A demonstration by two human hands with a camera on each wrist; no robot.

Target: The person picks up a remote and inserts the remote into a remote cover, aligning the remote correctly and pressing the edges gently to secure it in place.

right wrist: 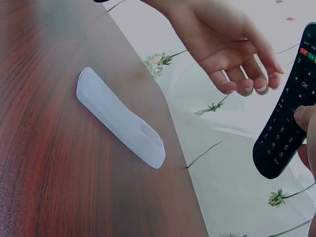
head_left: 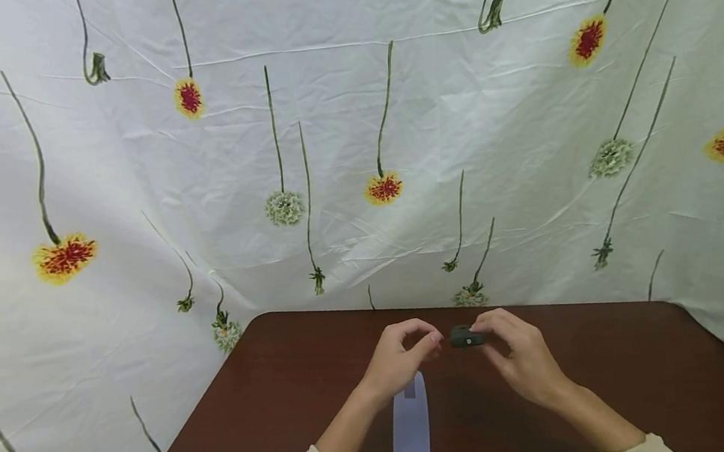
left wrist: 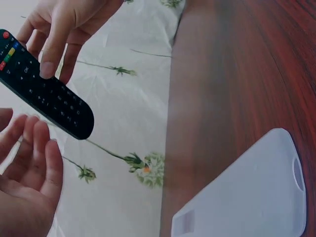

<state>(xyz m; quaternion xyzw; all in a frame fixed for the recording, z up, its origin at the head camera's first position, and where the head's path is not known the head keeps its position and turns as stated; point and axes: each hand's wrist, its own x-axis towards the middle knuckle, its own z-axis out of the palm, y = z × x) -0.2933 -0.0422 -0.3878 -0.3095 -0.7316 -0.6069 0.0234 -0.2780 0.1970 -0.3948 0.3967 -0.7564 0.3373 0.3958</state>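
My right hand pinches a black remote control by one end and holds it above the dark wooden table. Its button side with coloured keys shows in the left wrist view, with the right hand's fingers on it. The remote also hangs over the table's far edge in the right wrist view. My left hand hovers just left of the remote, fingers loosely curled, holding nothing and apart from it. A translucent white remote cover lies flat on the table below my left hand.
A white cloth printed with flowers hangs behind the table and falls past its far edge. The cover lies close to that edge. Bare wood lies on either side of it.
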